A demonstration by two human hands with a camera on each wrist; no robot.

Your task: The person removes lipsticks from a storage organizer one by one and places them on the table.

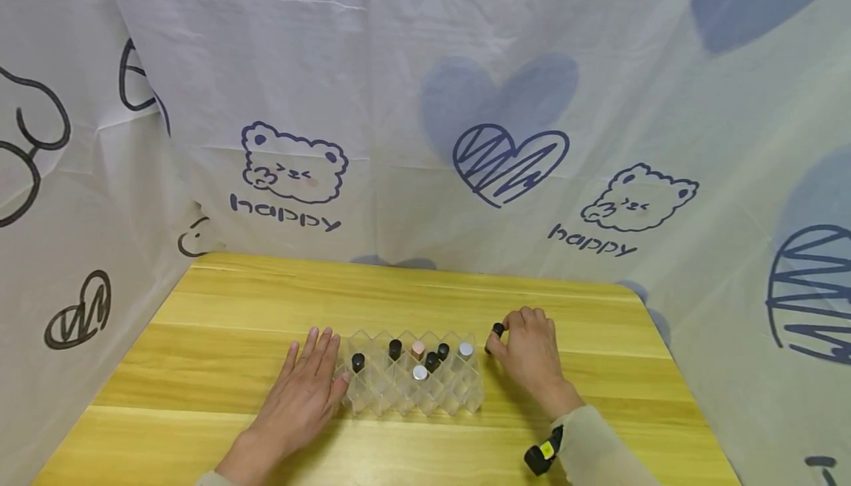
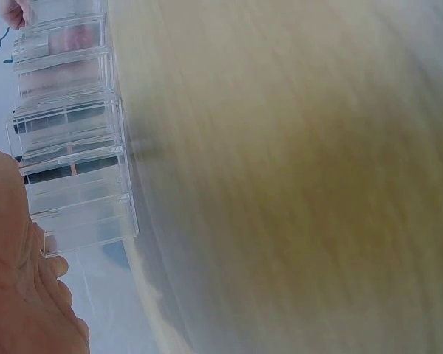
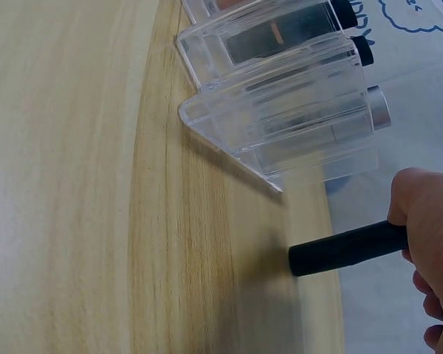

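Observation:
A clear acrylic lipstick organizer (image 1: 392,399) with diamond-shaped compartments stands on the table in the head view. Several lipstick tubes are upright in it: some with black caps, two with silver caps (image 1: 466,351), one with a pinkish cap (image 1: 418,349). Against its left end rests my left hand (image 1: 299,401), fingers straight, thumb at the side wall. Off the right end, my right hand (image 1: 532,353) pinches a black lipstick tube (image 3: 347,249) between thumb and fingers. The tube is apart from the organizer; whether its lower end touches the table I cannot tell.
The yellow wood-grain table (image 1: 425,456) is bordered at the back and sides by hanging white cloth (image 1: 399,124) printed with hearts and bears. A black device with a yellow label (image 1: 547,450) is strapped to my right wrist.

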